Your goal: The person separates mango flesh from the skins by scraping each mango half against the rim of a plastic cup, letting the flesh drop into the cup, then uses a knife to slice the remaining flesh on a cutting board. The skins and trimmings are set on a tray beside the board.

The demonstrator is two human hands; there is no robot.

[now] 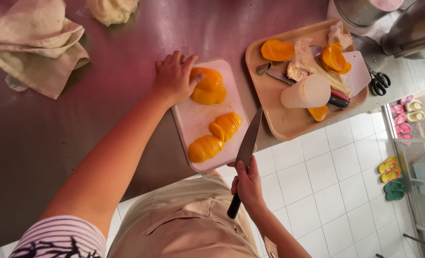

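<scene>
mango halves on a pink cutting board point(193, 119)

left hand point(173, 79) rests on a whole mango half point(208, 86); right hand point(247, 184) grips a knife point(246, 145) beside two sliced halves point(217, 136); steel desk point(117, 110) underneath.

Bare counter point(102, 86) left of cutting board point(195, 119)

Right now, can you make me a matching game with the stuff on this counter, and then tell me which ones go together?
Things:
1. knife
2. cloth
3. cup
4. scissors

Where each one is:
A. lying on its side on the tray
B. held in the right hand
C. on the counter just past the tray's far side
D. crumpled on the counter, away from the cutting board

Pairs: 1-B, 2-D, 3-A, 4-C

The left hand rests on a mango half on the board.
</scene>
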